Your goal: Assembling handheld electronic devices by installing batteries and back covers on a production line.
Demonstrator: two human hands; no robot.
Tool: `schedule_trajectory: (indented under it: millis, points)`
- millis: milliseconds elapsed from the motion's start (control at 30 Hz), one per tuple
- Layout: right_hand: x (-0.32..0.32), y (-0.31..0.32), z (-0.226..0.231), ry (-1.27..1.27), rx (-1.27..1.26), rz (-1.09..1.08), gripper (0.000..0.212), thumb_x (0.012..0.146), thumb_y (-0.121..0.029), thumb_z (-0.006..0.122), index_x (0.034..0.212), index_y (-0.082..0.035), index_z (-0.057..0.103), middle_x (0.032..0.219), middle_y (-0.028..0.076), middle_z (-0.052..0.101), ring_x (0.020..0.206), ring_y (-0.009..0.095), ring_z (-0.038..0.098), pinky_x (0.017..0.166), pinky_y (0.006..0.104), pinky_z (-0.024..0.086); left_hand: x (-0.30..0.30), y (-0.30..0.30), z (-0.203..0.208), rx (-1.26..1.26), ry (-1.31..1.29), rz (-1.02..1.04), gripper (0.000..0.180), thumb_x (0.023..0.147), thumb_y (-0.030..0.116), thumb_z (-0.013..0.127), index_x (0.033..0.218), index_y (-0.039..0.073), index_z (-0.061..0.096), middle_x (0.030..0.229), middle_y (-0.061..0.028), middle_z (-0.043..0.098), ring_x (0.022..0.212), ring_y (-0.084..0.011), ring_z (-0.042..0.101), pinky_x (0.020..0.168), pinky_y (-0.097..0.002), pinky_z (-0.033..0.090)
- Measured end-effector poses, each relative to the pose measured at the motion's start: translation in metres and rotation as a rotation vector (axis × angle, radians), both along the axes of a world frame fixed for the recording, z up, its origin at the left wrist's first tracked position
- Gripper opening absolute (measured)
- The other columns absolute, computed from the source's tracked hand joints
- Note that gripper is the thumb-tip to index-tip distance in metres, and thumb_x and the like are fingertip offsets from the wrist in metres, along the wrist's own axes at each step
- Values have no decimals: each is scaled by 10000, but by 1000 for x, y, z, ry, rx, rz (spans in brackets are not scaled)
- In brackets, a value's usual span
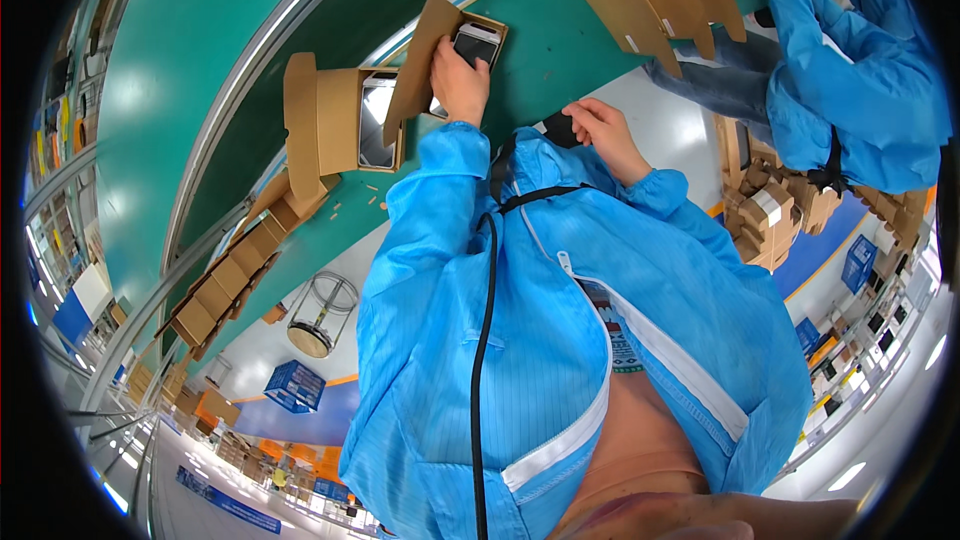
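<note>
My left hand reaches into a small open cardboard box on the green bench. Its thumb and fingers are closed around the lower part of a dark rectangular item with a white piece at its far end. The box's raised flap stands just left of that hand. My right hand is held apart, over the bench's near edge, with thumb and forefinger pinched together. What sits in the pinch, if anything, is too small to tell. Below its fingertips shows a black patch, partly covered by my blue smock.
Left of my box, another open box holds a glossy dark panel. A row of open cartons continues along the bench. Far right, a co-worker in blue handles boxes. Folded cartons are piled behind; a round stool stands lower left.
</note>
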State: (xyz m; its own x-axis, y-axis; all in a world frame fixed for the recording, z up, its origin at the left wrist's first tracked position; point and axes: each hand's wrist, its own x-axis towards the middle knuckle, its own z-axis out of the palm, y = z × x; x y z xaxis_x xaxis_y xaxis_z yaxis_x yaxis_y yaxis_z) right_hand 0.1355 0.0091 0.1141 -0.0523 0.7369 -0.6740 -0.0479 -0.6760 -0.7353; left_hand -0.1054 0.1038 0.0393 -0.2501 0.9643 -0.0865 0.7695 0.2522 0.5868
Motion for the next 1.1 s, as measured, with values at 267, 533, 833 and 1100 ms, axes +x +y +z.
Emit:
schedule_trajectory:
  millis: [267,533,833,1100]
  points:
    - [-21,33,-48,-82,-59,165,307,1032,-340,672,1110,-46,721,845,8,638,733,99,580,610,257,461,-23,-91,16,16,-348,-179,437,840,156,802,1212,29,612,1287,-191,637,1157,-401,619,994,-441,513]
    - [-102,132,-68,-266,12,223,570,1045,-422,566,1516,-112,481,979,88,654,780,185,651,620,353,542,-71,-138,-8,-12,-312,663,712,759,121,840,1313,-70,436,1331,-248,433,1195,-374,489,1032,-430,441]
    - [-91,163,-130,-466,264,492,413,1052,-157,463,1450,-185,571,886,151,712,673,248,706,629,405,586,-157,-164,-22,10,-517,813,1153,655,-26,868,1575,-88,176,1605,-276,279,1473,-395,372,1240,-430,317]
    - [-129,132,-123,-218,106,518,420,1040,-63,412,1432,-121,555,826,155,688,649,228,716,569,362,621,-184,-166,-37,111,-529,619,1244,658,22,929,1577,-49,93,1567,-276,350,1468,-378,390,1254,-414,287]
